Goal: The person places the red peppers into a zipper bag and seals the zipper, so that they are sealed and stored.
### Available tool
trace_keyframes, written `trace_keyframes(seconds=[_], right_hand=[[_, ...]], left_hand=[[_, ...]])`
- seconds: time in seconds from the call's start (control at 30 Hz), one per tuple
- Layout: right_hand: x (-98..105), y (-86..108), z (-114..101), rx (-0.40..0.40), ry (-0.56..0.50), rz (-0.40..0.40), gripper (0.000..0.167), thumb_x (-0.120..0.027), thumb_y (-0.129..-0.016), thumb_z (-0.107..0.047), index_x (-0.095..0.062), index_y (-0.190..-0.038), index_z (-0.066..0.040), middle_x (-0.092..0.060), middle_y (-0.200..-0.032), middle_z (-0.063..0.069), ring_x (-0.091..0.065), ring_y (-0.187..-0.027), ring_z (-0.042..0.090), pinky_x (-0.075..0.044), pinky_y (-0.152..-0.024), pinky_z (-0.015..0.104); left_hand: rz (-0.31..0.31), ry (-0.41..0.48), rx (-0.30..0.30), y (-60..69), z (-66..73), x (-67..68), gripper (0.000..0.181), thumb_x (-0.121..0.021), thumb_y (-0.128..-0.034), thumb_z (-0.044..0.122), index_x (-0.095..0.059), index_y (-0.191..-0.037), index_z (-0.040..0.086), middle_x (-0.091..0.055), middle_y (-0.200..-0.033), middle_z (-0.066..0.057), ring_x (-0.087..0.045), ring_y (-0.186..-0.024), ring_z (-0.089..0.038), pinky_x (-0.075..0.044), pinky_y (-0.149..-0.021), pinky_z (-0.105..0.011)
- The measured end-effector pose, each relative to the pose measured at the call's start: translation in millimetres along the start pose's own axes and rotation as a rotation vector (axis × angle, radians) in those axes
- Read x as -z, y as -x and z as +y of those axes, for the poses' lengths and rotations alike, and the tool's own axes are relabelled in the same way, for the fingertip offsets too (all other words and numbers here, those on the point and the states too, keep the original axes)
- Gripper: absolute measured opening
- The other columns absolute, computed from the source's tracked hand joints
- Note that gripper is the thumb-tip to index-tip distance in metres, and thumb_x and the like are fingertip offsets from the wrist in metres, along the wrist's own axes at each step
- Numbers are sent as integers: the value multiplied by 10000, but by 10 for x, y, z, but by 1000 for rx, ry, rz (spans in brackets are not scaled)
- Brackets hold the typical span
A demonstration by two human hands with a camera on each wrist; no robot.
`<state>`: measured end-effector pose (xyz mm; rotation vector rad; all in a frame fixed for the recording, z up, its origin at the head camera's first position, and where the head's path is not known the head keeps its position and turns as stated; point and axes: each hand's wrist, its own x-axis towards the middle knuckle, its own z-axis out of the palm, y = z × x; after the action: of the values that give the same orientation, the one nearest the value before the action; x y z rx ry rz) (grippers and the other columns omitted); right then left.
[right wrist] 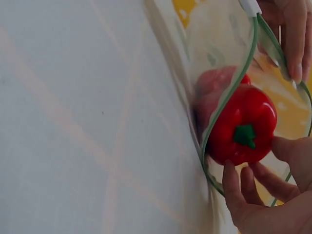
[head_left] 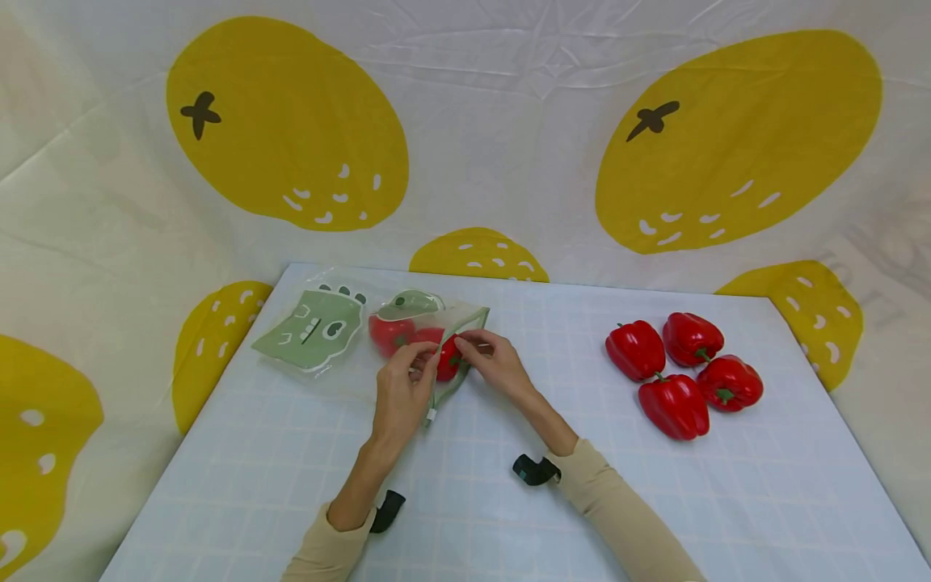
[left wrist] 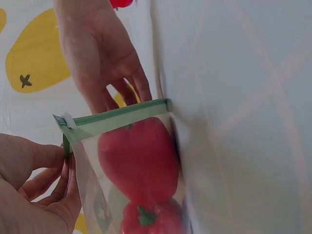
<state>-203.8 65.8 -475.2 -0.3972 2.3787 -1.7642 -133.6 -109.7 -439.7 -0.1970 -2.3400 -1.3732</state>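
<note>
A translucent zip bag (head_left: pixel 418 301) with a green zipper edge lies left of centre, its mouth spread apart toward the right. Red bell peppers show inside it. One bell pepper (right wrist: pixel 241 126), green stem facing out, sits at the mouth. With thumb and fingertips, my left hand (head_left: pixel 404 390) pinches the near rim by the white slider (left wrist: pixel 69 121). My right hand (head_left: pixel 502 368) comes from the right and holds the pepper at the mouth, thumb on one side, fingers below. Some of its fingertips are hidden behind the bag in the left wrist view.
Another clear bag with a green cartoon print (head_left: pixel 320 330) lies flat at the table's far left. Several loose red bell peppers (head_left: pixel 674 406) are grouped on the right. A white cloth with yellow fruit prints (head_left: pixel 502 162) rises behind the pale checked table (head_left: pixel 655 517).
</note>
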Motion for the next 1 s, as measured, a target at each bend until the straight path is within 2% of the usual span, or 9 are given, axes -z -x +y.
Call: trace_keyframes(seconds=[0.13, 0.43, 0.67, 0.9, 1.0], right_hand=[[-29, -20, -4, -4, -18, -4, 343, -647, -1024, -269, -675, -1288, -53, -695, -1220, 87, -661, -1103, 255, -567, -952, 356], [-102, -100, -28, 9, -30, -15, 317, -686, -1000, -231, -692, -1238, -22, -707, -1206, 121, -682, -1098, 279, -550, -975, 386], [-173, -183, -26, 23, -24, -5, 305, -677, -998, -171, -686, -1245, 8, -720, -1174, 161, -701, -1072, 287, -558, -925, 338], [-236, -239, -39, -4, -45, 38, 271, -709, -975, -200, -720, -1159, -2, -739, -1110, 146, -703, -1028, 251, -533, -788, 255], [-249, -248, -38, -4, -69, 38, 261, -711, -977, -199, -720, -1145, 2, -741, -1093, 142, -709, -1021, 248, -537, -805, 257]], left_hand=[[7, 6, -14, -2, 2, -6, 158, -736, -922, -16, -726, -1080, -20, -689, -929, -109, -661, -804, -212, -604, -721, -283], [21, 9, -33, -5, 3, -16, 135, -735, -922, -20, -730, -1057, -26, -692, -911, -111, -662, -783, -209, -595, -703, -275], [31, 20, -56, 3, -24, -30, 137, -741, -908, -36, -728, -1045, -30, -691, -892, -104, -670, -764, -212, -584, -684, -271], [22, 28, -28, 9, -14, -32, 131, -732, -913, -39, -722, -1044, -26, -689, -896, -105, -665, -759, -212, -571, -678, -244], [19, 25, -19, 9, -7, -26, 133, -735, -916, -24, -719, -1049, -25, -690, -897, -108, -665, -759, -214, -574, -672, -249]])
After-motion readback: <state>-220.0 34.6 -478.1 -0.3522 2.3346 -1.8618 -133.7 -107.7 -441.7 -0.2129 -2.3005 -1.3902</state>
